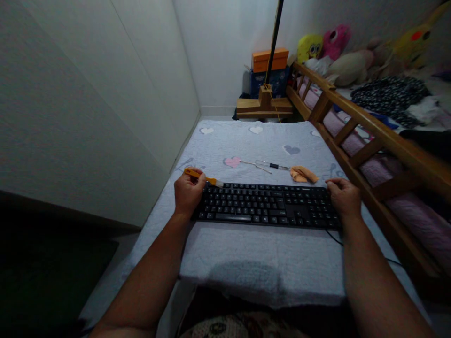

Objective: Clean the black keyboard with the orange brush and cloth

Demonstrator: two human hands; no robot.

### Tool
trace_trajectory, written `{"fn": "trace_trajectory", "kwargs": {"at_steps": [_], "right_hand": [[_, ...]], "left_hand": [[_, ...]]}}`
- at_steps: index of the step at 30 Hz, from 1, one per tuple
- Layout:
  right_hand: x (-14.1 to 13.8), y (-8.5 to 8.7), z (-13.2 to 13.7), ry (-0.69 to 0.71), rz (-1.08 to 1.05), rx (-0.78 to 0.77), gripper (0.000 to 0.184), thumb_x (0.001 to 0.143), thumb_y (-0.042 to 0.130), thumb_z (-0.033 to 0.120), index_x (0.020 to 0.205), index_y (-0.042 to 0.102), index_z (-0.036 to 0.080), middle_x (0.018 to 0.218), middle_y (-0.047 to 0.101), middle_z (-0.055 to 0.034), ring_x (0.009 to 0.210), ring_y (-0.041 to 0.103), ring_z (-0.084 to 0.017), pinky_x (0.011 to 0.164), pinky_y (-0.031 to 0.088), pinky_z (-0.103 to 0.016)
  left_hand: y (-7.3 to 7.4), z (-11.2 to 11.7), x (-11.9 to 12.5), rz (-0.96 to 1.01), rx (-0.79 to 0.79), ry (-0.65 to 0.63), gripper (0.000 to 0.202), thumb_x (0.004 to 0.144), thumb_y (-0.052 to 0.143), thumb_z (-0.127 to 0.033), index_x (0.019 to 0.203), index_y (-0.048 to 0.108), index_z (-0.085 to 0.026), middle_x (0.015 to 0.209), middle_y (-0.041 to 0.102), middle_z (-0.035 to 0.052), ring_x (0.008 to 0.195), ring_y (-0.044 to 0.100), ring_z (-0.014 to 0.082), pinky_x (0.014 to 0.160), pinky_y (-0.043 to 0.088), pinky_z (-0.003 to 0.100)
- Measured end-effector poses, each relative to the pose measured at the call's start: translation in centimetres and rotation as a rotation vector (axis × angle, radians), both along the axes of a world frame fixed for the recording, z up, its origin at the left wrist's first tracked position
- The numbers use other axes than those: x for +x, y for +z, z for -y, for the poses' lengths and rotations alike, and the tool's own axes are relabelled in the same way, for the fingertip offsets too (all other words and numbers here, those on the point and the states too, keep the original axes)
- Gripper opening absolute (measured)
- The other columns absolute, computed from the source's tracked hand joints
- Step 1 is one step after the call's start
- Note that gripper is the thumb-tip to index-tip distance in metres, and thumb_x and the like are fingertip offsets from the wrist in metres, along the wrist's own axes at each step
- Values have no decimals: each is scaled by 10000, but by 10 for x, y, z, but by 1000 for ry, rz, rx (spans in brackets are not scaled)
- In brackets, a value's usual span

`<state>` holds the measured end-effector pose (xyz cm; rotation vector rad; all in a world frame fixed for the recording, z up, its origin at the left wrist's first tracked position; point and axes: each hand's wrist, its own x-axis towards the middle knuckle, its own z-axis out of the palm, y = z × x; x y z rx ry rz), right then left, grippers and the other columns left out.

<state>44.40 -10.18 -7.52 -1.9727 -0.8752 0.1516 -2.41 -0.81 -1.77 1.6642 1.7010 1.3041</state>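
Note:
A black keyboard (pixel 260 205) lies flat on the cloth-covered table. At its left end, my left hand (pixel 187 193) is closed on a small brush (pixel 200 177) with a yellow handle, its pale bristles at the keyboard's top row. My right hand (pixel 345 197) is at the opposite end, thumb and fingers closed at the keyboard's upper right corner. Behind the keyboard lie thin white sticks like cotton swabs (pixel 252 164), a wire tool with a black grip (pixel 274 165) and a crumpled orange cloth (pixel 303 174).
The keyboard's cable (pixel 333 236) runs off to the right. A wooden bed rail (pixel 355 110) borders the table's right side, with plush toys beyond it. A pale wall panel (pixel 105 94) stands at left. Behind the table are a wooden stand base (pixel 265 104) and an orange box (pixel 269 60).

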Motion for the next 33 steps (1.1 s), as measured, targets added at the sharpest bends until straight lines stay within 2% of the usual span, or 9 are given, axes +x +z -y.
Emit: {"fn": "trace_trajectory", "kwargs": {"at_steps": [8, 14, 17, 20, 22, 24, 27, 29, 33], "right_hand": [[0, -1, 1, 18, 2, 48, 237, 680, 634, 424, 764, 732, 226, 644, 668, -6, 646, 602, -210, 658, 477, -340], [-4, 4, 2, 34, -38, 48, 249, 670, 623, 430, 771, 715, 223, 634, 659, -7, 620, 589, -199, 657, 467, -337], [-5, 5, 2, 35, -45, 48, 260, 661, 620, 441, 768, 716, 225, 638, 665, -14, 625, 594, -204, 655, 463, -340], [-5, 6, 3, 25, -49, 28, 270, 663, 615, 444, 776, 724, 224, 657, 674, -18, 642, 605, -210, 679, 468, -348], [-6, 7, 3, 23, -45, 23, 265, 670, 617, 441, 777, 724, 223, 665, 674, -18, 650, 608, -212, 694, 475, -353], [-7, 7, 3, 23, -42, 33, 253, 675, 621, 435, 772, 719, 223, 664, 672, -18, 656, 611, -215, 705, 484, -355], [-7, 6, 3, 23, -43, 42, 236, 684, 630, 424, 770, 717, 222, 657, 668, -15, 657, 617, -216, 710, 495, -355], [-6, 6, 3, 24, -41, 44, 227, 694, 631, 415, 777, 717, 222, 665, 673, -13, 661, 623, -215, 711, 497, -351], [-6, 5, 3, 31, -48, 31, 222, 706, 623, 415, 778, 714, 225, 662, 669, -7, 654, 620, -212, 706, 490, -348]], "left_hand": [[2, -9, -24, -244, 125, 252, 99, 800, 639, -267, 854, 691, -202, 657, 644, -3, 623, 649, 195, 695, 520, 309], [1, -14, -35, -208, 176, 332, 72, 771, 664, -210, 842, 674, -208, 648, 586, -22, 613, 634, 189, 677, 511, 304], [-1, -15, -29, 9, 189, 264, 75, 793, 683, -243, 845, 653, -197, 668, 591, -25, 600, 620, 160, 646, 512, 278], [-3, -13, -14, 297, 129, 72, 171, 833, 698, -339, 882, 632, -189, 656, 594, -35, 535, 574, 127, 563, 487, 245], [-3, -10, -3, 382, 74, -31, 235, 818, 723, -389, 891, 632, -185, 652, 600, -37, 500, 539, 112, 520, 459, 233], [-4, -5, 6, 372, 34, -105, 267, 800, 740, -416, 886, 650, -179, 665, 623, -26, 515, 553, 114, 532, 467, 235], [-5, 0, 14, 295, 17, -152, 265, 785, 742, -424, 860, 680, -178, 722, 682, 6, 617, 637, 146, 631, 526, 260], [-6, 1, 15, 234, 18, -145, 252, 781, 735, -421, 848, 693, -182, 756, 710, 21, 677, 674, 168, 682, 542, 276], [-8, 0, 10, 98, 25, -69, 214, 798, 696, -402, 847, 710, -193, 734, 707, 17, 654, 661, 177, 661, 517, 284]]}}
